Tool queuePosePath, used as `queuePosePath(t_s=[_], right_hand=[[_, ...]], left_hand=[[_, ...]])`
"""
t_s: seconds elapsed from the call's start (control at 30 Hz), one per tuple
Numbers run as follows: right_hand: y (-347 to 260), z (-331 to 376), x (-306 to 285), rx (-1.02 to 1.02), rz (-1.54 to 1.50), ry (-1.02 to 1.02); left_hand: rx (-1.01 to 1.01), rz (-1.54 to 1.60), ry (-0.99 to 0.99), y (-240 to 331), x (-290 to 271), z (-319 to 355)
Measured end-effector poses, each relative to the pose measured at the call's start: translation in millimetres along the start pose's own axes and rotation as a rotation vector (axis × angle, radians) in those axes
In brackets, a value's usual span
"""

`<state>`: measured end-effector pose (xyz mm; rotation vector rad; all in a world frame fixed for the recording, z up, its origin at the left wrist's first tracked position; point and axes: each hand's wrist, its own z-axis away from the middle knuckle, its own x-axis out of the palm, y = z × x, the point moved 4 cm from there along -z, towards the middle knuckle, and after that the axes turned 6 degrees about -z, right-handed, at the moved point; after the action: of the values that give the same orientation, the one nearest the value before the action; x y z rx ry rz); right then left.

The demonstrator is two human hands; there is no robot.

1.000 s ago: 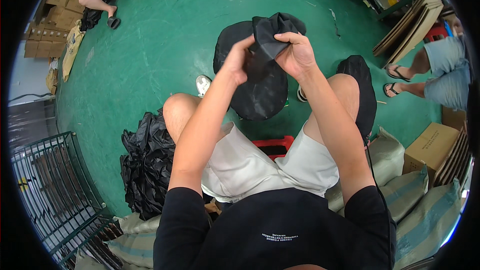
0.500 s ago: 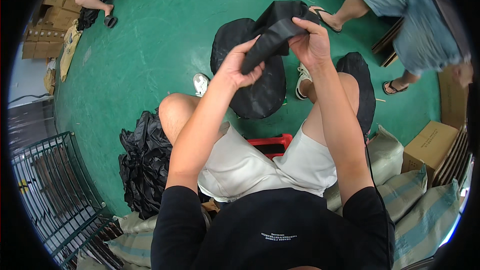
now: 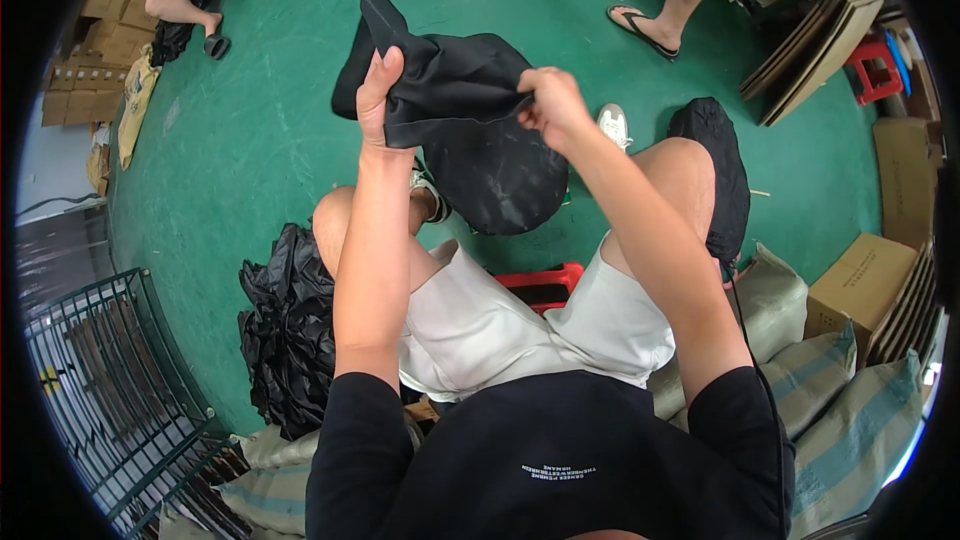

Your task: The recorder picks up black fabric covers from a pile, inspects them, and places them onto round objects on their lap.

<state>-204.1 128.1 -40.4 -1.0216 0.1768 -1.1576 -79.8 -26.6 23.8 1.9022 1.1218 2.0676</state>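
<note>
Pinching hemmed black fabric in left hand and right hand; if overpulled, may slip onto rounded black bundle below grip.

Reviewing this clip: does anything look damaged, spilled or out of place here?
The rounded black bundle below the held black cloth has pale smudges that stand out against its dark surface; whether dust or wear, I can't tell. Nothing looks spilled.

The seated person opposite me holds black fabric between left hand and right hand; a rounded black piece shows below, against green floor.
</note>
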Motion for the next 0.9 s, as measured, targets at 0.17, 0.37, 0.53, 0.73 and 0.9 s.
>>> queuePosePath(t_s=[0.17, 0.37, 0.53, 0.73, 0.9], right_hand=[[67, -13, 9, 0.335, -0.034, -0.018], [55, -2, 33, 0.304, -0.416, -0.260], [32, -8, 32, 0.208, -0.529, -0.197], [34, -13, 24, -0.018, -0.279, 0.008], [-32, -16, 4, -0.302, -0.492, -0.016]], left_hand=[[0.009, -0.149, -0.010, 1, 0, 0], [0.124, -0.147, 0.071, 8, -17, -9], [0.142, -0.078, 0.170, 7, -13, -13], [0.179, -0.141, 0.167, 7, 3, -15], [0.306, -0.307, 0.417, 19, -16, -13]])
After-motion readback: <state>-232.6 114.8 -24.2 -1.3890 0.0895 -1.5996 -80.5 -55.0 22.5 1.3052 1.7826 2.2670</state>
